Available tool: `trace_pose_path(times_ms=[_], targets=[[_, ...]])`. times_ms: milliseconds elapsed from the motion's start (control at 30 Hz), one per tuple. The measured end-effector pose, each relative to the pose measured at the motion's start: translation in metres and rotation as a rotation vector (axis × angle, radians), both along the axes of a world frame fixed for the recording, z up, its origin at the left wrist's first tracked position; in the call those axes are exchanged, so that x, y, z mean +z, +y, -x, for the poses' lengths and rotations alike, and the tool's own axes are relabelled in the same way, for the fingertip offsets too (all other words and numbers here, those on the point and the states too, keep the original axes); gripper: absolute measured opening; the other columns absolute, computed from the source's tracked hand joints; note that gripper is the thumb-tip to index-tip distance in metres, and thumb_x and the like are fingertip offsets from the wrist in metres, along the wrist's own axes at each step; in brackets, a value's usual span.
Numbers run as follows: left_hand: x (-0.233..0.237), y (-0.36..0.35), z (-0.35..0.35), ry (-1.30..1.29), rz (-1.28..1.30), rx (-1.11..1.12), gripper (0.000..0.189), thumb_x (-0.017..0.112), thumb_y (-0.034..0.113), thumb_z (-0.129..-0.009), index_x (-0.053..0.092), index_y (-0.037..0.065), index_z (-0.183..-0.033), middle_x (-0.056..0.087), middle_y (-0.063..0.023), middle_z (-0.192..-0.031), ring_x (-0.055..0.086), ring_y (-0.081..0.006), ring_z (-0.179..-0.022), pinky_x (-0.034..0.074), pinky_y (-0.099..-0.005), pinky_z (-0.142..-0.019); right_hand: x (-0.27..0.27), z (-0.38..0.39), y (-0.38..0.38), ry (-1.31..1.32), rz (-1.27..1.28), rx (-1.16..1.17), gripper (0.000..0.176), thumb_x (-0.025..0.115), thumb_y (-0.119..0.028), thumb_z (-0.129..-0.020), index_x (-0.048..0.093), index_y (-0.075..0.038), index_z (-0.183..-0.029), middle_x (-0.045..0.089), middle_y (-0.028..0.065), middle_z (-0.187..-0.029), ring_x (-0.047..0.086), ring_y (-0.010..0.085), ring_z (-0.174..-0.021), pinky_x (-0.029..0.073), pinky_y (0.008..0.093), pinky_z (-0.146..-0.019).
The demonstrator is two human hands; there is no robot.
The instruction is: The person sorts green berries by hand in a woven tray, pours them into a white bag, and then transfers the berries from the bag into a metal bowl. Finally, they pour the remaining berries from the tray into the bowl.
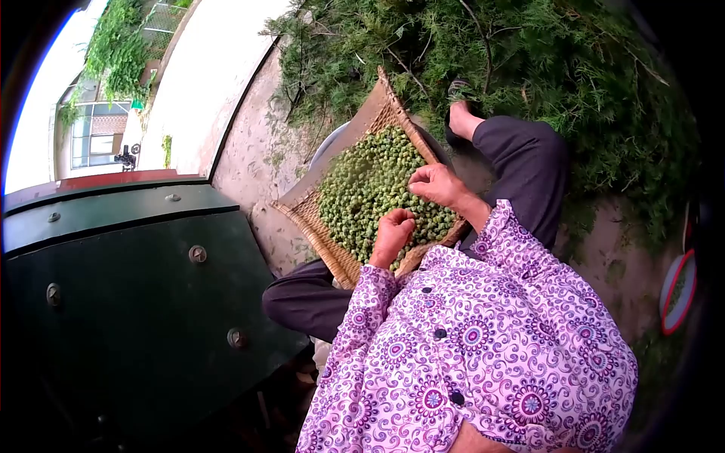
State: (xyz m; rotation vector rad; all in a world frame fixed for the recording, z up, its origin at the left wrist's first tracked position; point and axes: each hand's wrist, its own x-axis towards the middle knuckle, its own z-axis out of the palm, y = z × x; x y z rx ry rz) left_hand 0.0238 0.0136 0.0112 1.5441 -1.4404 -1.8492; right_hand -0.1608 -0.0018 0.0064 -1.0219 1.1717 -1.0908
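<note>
A woven winnowing basket [389, 87] rests tilted across my lap, filled with small round green berries or seed cones [362, 185]. Over its near edge is my left hand [393, 235], fingers curled and thumb pressed to them. My right hand [439, 186] is a little farther right and forward, above the berries by the basket's right rim, its thumb and fingertips pinched together. Whatever is between the fingers of either hand is too small or hidden to make out. The hands are close to each other but apart.
Cut evergreen branches [574, 83] are heaped ahead and to the right. A pale basin rim [327, 145] shows behind the basket. A dark green metal-studded door or panel [136, 302] stands at left. A red-rimmed container [677, 291] is at far right, on the concrete ground [253, 162].
</note>
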Motion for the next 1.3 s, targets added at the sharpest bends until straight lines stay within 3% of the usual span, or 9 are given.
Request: trace_pose_path(times_ms=[33,100,300,733,833,933,1033,1200,1300], targets=[[0.011,-0.002,-0.008,0.108,-0.123,0.054,0.005,0.055,0.004,-0.079,0.057,0.002,-0.083,0.056,-0.0013,-0.065,0.047,-0.0086,-0.045,0.038,-0.021,-0.041,-0.005,-0.003,-0.001,0.008,0.087,0.056,0.018,0.063,-0.017,-0.075,0.062,-0.001,-0.08,0.061,0.002,-0.069,0.055,0.0079,-0.06,0.045,0.0238,-0.053],[0.028,-0.003,-0.021,0.282,-0.226,0.139,0.005,0.055,0.003,-0.08,0.056,0.004,-0.084,0.054,-0.0014,-0.064,0.048,-0.0105,-0.046,0.039,-0.0221,-0.042,0.005,-0.01,0.005,-0.102,-0.15,0.135,0.019,0.061,-0.02,-0.079,0.062,-0.001,-0.082,0.059,0.0012,-0.069,0.055,0.0081,-0.055,0.043,0.0227,-0.049],[0.038,-0.001,-0.034,0.478,-0.244,0.173,0.006,0.056,0.001,-0.08,0.056,0.004,-0.085,0.055,-0.0015,-0.066,0.052,-0.0125,-0.051,0.042,-0.024,-0.045,0.024,-0.02,0.02,-0.184,-0.392,0.495,0.025,0.06,-0.027,-0.083,0.061,-0.003,-0.089,0.06,0.0027,-0.071,0.055,0.0084,-0.059,0.043,0.021,-0.051],[0.012,0.04,-0.058,0.32,-0.298,0.204,0.006,0.057,0.001,-0.075,0.057,0.003,-0.081,0.056,-0.0023,-0.066,0.05,-0.0106,-0.05,0.041,-0.0232,-0.046,0.02,-0.041,0.03,-0.018,-0.313,0.522,0.009,0.062,-0.01,-0.073,0.061,-0.001,-0.072,0.055,0.0016,-0.06,0.05,0.0076,-0.051,0.039,0.023,-0.045],[-0.002,0.03,-0.075,-0.19,0.159,0.176,0.014,0.061,0.005,-0.073,0.061,-0.001,-0.086,0.058,-0.0009,-0.067,0.05,-0.0076,-0.054,0.042,-0.0213,-0.049,0.016,-0.045,0.025,-0.173,-0.37,0.373,0.006,0.058,-0.007,-0.074,0.06,-0.002,-0.076,0.056,0.0021,-0.061,0.05,0.008,-0.05,0.039,0.022,-0.044],[0.001,0.002,-0.088,-0.213,0.13,0.349,0.018,0.06,0.007,-0.074,0.064,-0.001,-0.089,0.062,-0.0033,-0.069,0.055,-0.0101,-0.059,0.045,-0.0236,-0.054,0.019,-0.045,0.021,-0.162,-0.403,0.311,0.007,0.057,-0.009,-0.077,0.059,-0.003,-0.077,0.057,0.0017,-0.063,0.052,0.0078,-0.051,0.04,0.0218,-0.044],[-0.015,-0.025,-0.091,-0.457,0.458,0.312,0.023,0.057,0.013,-0.075,0.066,0.001,-0.093,0.066,-0.0134,-0.078,0.063,-0.0186,-0.068,0.049,-0.0298,-0.063,0.016,-0.046,0.018,-0.165,-0.425,0.285,0.008,0.057,-0.011,-0.079,0.059,-0.003,-0.078,0.057,0.0013,-0.064,0.053,0.0074,-0.052,0.041,0.022,-0.045],[-0.035,-0.05,-0.08,-0.91,0.521,-0.112,0.025,0.06,0.017,-0.072,0.064,0.011,-0.096,0.058,-0.0167,-0.095,0.057,-0.0341,-0.088,0.046,-0.0438,-0.076,0.017,-0.046,0.014,-0.126,-0.412,0.284,0.009,0.057,-0.012,-0.08,0.059,-0.003,-0.078,0.057,0.0008,-0.064,0.052,0.0073,-0.052,0.041,0.0217,-0.045],[-0.029,-0.057,-0.07,-0.992,0.479,-0.172,0.024,0.06,0.019,-0.07,0.064,0.008,-0.091,0.061,-0.0176,-0.091,0.059,-0.0324,-0.087,0.046,-0.0411,-0.077,0.018,-0.047,0.011,-0.122,-0.411,0.275,0.01,0.057,-0.012,-0.08,0.059,-0.003,-0.078,0.056,0.0006,-0.064,0.052,0.0071,-0.052,0.041,0.0216,-0.045]])
